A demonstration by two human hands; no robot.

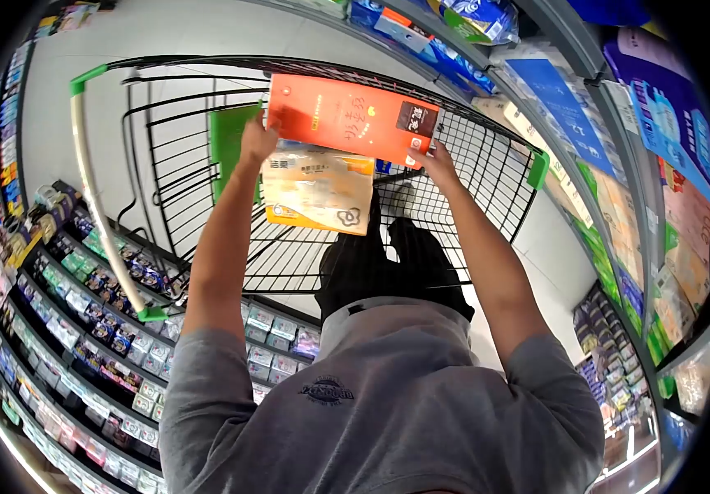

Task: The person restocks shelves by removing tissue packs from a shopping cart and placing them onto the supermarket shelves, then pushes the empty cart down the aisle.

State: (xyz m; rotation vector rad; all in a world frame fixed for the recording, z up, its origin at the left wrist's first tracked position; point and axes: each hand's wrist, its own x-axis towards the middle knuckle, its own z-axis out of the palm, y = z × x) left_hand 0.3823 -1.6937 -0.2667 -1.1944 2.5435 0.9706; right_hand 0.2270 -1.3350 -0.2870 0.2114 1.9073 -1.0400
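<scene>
My left hand [258, 140] grips the left end of a flat orange-red package [338, 115] with Chinese print and a dark label. The lower right corner of the same package is held by my right hand [439, 165]. It is held out over a wire shopping cart [186, 136] with green corner pieces. Below it, a yellow and white plastic-wrapped pack [319, 189] shows in the cart, its top edge partly covered. A green panel [227, 148] of the cart stands beside my left hand.
Shelves of large blue, purple and green packs [573, 115] line the right side. Curved by the lens, shelves of small boxed goods [116, 329] run along the left. The cart's pale handle bar [95, 181] is at left. Light floor tiles [198, 33] lie beyond the cart.
</scene>
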